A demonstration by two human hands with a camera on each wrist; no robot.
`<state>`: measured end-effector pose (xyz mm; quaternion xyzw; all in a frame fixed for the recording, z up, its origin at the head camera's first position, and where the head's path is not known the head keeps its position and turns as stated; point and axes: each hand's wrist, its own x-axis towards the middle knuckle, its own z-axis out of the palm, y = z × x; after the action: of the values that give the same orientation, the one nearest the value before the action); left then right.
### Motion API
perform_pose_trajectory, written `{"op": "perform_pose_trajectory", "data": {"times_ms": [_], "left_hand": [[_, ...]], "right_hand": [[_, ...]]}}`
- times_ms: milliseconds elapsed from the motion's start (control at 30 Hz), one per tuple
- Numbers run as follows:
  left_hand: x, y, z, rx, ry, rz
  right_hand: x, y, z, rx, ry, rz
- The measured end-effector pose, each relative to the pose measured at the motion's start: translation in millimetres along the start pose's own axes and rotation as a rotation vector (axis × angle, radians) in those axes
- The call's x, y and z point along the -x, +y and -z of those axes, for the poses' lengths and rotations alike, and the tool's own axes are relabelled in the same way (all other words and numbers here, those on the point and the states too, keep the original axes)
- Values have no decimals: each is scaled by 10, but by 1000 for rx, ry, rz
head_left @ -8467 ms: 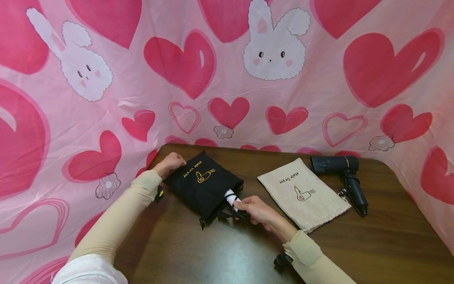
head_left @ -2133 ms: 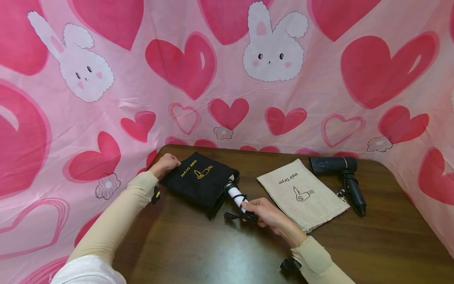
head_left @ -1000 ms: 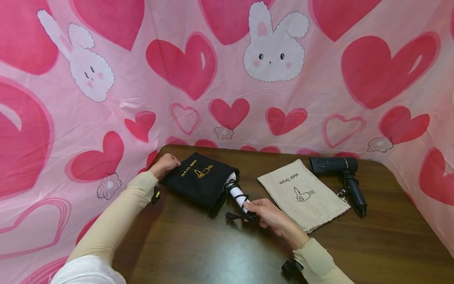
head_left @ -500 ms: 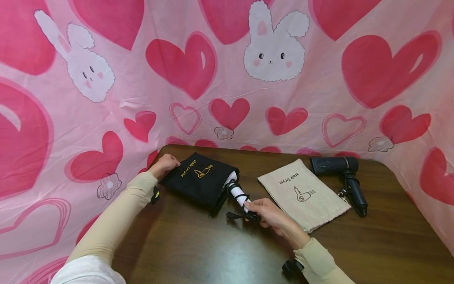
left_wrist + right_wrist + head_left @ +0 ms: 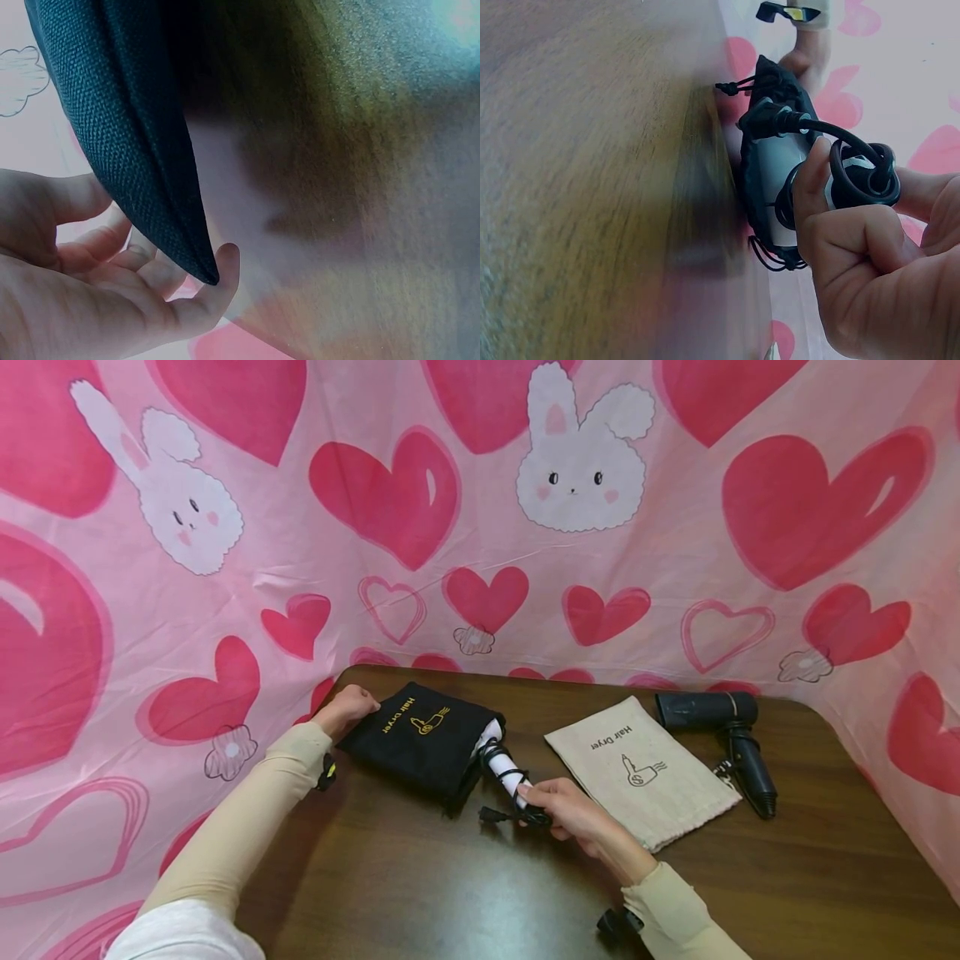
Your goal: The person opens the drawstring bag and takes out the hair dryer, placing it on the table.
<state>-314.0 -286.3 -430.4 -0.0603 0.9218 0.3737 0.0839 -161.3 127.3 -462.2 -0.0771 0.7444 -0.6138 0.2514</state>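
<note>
My left hand (image 5: 348, 708) pinches the far-left corner of a black cloth drawstring bag (image 5: 420, 760) printed "Hair Dryer" in yellow. In the left wrist view the bag's dark corner (image 5: 150, 172) lies between thumb and fingers. My right hand (image 5: 568, 812) grips the end of the white handle of a hair dryer (image 5: 498, 767), which sticks out of the bag's mouth. Black cord winds round the handle, and its plug (image 5: 769, 120) hangs beside it. The dryer's head is hidden inside the bag. Drawstring loops show at the bag's mouth in the right wrist view.
To the right on the brown wooden table (image 5: 420, 893) lies a flat beige "Hair Dryer" bag (image 5: 637, 777). A black hair dryer (image 5: 708, 710) rests beside it, its handle toward me. Pink heart-patterned cloth (image 5: 480, 527) stands behind the table and at both sides.
Since the oldest frame, more of the white handle has come out of the black bag, and my right hand has shifted slightly right and nearer. Over the last second almost nothing has moved.
</note>
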Motion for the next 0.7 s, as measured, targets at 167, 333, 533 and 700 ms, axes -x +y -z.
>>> {"op": "perform_pose_trajectory", "data": {"times_ms": [167,333,533,700], "left_hand": [[12,20,-3,-3,2,0],[-22,3,-5,1,6,2],[-36,-16,-2,2,3,-1],[-22,-13,-4,-6,8,2]], "right_hand": [[1,8,18,-11,-3,8],[2,9,25,-10,1,11],[-12,27,41,-11,1,3],[-14,39,51,-19,-4,2]]}}
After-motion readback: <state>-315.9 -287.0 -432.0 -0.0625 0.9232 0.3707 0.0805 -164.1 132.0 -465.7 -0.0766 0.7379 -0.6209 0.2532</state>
